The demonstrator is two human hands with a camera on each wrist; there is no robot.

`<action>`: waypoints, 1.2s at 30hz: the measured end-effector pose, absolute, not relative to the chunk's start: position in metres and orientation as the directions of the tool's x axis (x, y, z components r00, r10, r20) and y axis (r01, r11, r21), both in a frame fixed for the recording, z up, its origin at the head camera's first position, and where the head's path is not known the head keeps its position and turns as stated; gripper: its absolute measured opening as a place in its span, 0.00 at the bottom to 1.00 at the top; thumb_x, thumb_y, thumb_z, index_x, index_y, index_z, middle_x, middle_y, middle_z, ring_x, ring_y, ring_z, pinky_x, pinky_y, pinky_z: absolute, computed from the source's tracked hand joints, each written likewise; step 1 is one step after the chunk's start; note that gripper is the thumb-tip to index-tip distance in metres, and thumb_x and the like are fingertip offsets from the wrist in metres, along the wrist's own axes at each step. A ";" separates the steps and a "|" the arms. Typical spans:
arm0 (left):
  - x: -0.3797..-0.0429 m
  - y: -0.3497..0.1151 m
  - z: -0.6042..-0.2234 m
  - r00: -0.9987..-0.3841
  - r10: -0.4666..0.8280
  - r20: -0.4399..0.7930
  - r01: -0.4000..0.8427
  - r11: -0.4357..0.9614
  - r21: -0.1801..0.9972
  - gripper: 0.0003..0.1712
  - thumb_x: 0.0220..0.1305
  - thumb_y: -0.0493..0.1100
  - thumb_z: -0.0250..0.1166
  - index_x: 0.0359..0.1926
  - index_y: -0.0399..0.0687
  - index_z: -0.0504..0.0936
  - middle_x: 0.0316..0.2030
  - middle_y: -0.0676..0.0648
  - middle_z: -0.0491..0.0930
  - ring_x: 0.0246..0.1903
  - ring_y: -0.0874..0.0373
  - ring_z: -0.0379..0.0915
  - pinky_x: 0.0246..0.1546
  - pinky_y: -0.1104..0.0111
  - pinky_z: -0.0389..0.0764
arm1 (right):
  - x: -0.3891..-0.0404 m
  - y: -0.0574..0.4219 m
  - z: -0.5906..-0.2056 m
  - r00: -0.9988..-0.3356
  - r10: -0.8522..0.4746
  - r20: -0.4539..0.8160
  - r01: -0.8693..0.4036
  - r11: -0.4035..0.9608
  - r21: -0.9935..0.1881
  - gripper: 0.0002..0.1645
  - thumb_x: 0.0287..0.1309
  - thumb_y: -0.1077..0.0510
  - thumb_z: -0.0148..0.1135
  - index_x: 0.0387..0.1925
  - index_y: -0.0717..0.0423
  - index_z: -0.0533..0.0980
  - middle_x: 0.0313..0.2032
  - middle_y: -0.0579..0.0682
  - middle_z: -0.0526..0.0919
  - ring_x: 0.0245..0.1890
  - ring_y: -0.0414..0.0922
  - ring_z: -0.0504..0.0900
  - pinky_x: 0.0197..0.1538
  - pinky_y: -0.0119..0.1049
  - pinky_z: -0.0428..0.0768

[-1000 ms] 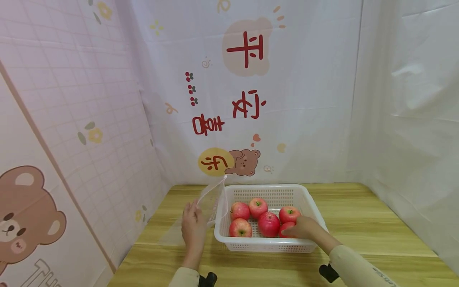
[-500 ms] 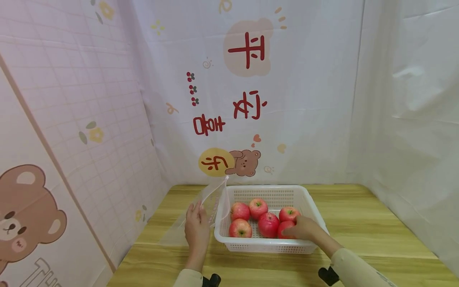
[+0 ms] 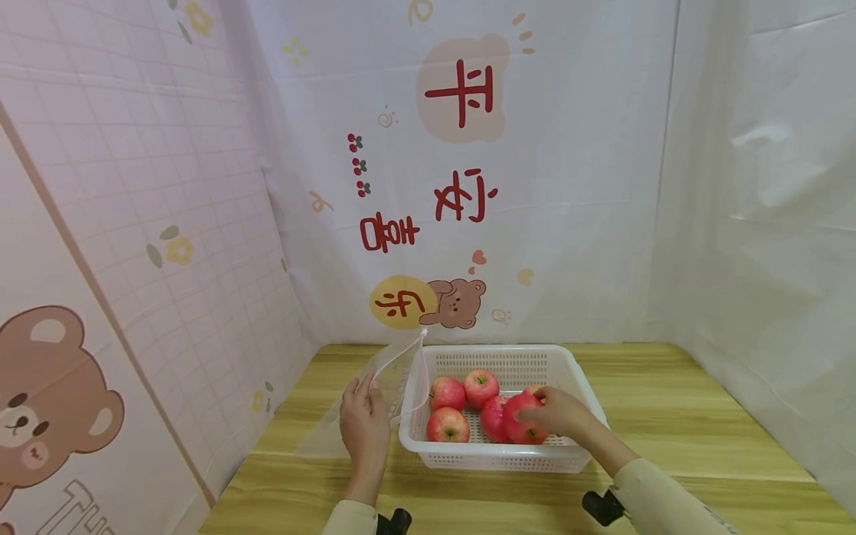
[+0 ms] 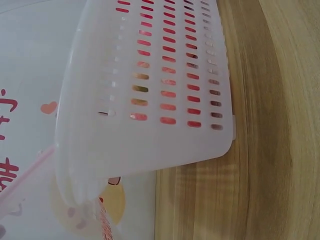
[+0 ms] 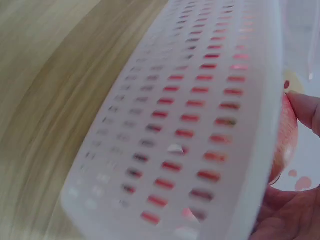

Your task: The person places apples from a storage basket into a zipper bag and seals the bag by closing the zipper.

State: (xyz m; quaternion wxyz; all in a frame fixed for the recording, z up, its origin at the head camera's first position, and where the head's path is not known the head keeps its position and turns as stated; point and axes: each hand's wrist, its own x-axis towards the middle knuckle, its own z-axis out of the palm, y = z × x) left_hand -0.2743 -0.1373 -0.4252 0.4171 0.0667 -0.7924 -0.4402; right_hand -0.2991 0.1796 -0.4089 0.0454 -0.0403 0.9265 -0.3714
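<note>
Gripping apple [image 3: 520,427] in curled right hand [image 3: 564,412]; seemingly pinching bag [image 3: 399,365] with left hand [image 3: 365,417]. Could drop apple by snagging bag's slack mouth.

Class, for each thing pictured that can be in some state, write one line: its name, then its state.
Bag: mouth open, held by the left hand
Held apple: gripped by the right hand, raised
Other visible apples: resting in the basket
Basket: uncovered, upright on the table

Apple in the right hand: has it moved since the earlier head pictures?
Yes: the apple in the right hand has shifted left and slightly up in view, against the white basket.
</note>
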 end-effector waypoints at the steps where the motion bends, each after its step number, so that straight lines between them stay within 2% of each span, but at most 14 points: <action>1: -0.274 -0.137 -0.425 -0.645 -0.472 0.600 0.260 0.603 0.754 0.18 0.73 0.41 0.56 0.57 0.36 0.81 0.59 0.28 0.73 0.55 0.30 0.71 0.52 0.37 0.70 | -0.299 0.177 -0.408 -0.994 -0.106 -0.041 -0.048 0.717 -0.695 0.46 0.49 0.40 0.72 0.58 0.70 0.71 0.45 0.54 0.81 0.41 0.49 0.78 0.41 0.46 0.81; 6: -0.274 -0.137 -0.426 -0.664 -0.478 0.575 0.248 0.585 0.773 0.18 0.74 0.42 0.55 0.58 0.38 0.81 0.61 0.30 0.72 0.57 0.30 0.70 0.51 0.35 0.69 | -0.301 0.161 -0.402 -0.997 -0.074 0.008 -0.057 0.675 -0.735 0.45 0.50 0.38 0.71 0.58 0.67 0.72 0.45 0.53 0.82 0.41 0.48 0.79 0.44 0.46 0.80; 10: -0.274 -0.136 -0.426 -0.665 -0.484 0.569 0.242 0.581 0.777 0.19 0.74 0.42 0.55 0.58 0.38 0.81 0.61 0.30 0.71 0.57 0.30 0.70 0.50 0.35 0.70 | -0.302 0.141 -0.395 -0.999 -0.033 0.015 -0.032 0.620 -0.784 0.47 0.51 0.38 0.69 0.62 0.66 0.69 0.51 0.57 0.80 0.46 0.52 0.79 0.49 0.51 0.79; 16: -0.273 -0.132 -0.425 -0.654 -0.493 0.573 0.241 0.582 0.776 0.19 0.74 0.42 0.55 0.58 0.37 0.81 0.61 0.30 0.71 0.56 0.30 0.71 0.49 0.35 0.71 | -0.305 0.102 -0.388 -0.999 0.016 0.051 -0.039 0.437 -0.899 0.45 0.54 0.41 0.70 0.66 0.62 0.68 0.58 0.61 0.76 0.54 0.57 0.77 0.55 0.56 0.76; 23: -0.272 -0.127 -0.425 -0.651 -0.504 0.568 0.237 0.576 0.783 0.18 0.73 0.41 0.55 0.57 0.38 0.81 0.60 0.30 0.72 0.55 0.29 0.72 0.47 0.35 0.72 | -0.304 0.055 -0.384 -0.993 0.011 0.115 -0.105 0.317 -0.943 0.44 0.55 0.41 0.70 0.66 0.57 0.67 0.60 0.59 0.75 0.55 0.55 0.75 0.55 0.54 0.77; 28: -0.272 -0.125 -0.425 -0.665 -0.505 0.551 0.222 0.571 0.791 0.19 0.74 0.43 0.55 0.59 0.39 0.81 0.61 0.31 0.73 0.55 0.29 0.72 0.48 0.34 0.71 | -0.303 0.029 -0.384 -0.980 -0.003 0.200 -0.186 0.387 -0.903 0.45 0.53 0.41 0.72 0.67 0.57 0.67 0.59 0.58 0.76 0.53 0.55 0.77 0.51 0.55 0.79; 36: -0.272 -0.123 -0.420 -0.674 -0.506 0.538 0.224 0.554 0.802 0.19 0.73 0.43 0.56 0.58 0.39 0.81 0.60 0.31 0.73 0.56 0.30 0.72 0.50 0.34 0.70 | -0.302 0.003 -0.390 -0.934 -0.098 0.343 -0.340 0.532 -0.775 0.45 0.49 0.43 0.75 0.65 0.52 0.69 0.55 0.50 0.79 0.50 0.51 0.78 0.43 0.48 0.83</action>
